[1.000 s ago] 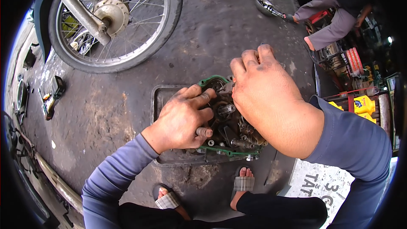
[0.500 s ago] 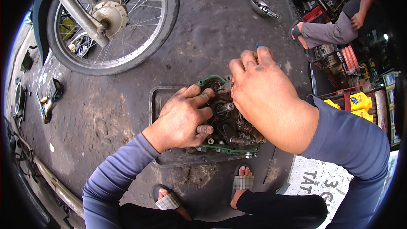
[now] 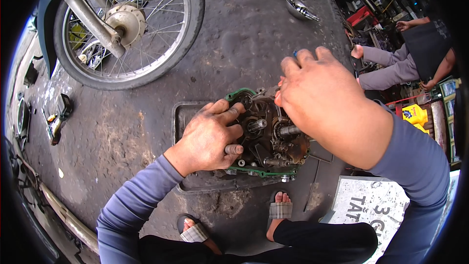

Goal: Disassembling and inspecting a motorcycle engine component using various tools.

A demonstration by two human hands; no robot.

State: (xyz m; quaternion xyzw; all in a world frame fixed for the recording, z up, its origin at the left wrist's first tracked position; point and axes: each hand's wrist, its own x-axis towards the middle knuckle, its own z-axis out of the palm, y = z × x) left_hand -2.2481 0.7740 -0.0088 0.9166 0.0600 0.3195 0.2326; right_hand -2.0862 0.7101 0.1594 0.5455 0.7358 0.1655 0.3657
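An open engine casing with a green gasket edge, shafts and bolts sits in a dark shallow tray between my feet. My left hand grips the casing's left side, fingers curled over it. My right hand is closed above the casing's upper right, fingertips turned down out of sight. A small blue bit shows beyond its knuckles; what these fingers hold is hidden. A metal shaft stands up between my hands.
A motorbike front wheel stands at upper left, tools lie below it, and a bowl of metal parts sits at the back. At right are a seated co-worker, yellow bottles and a white printed board.
My right hand has moved rightward, uncovering more shafts on the casing's right. My left hand stays on the casing. The co-worker's legs and arms have shifted position at the right.
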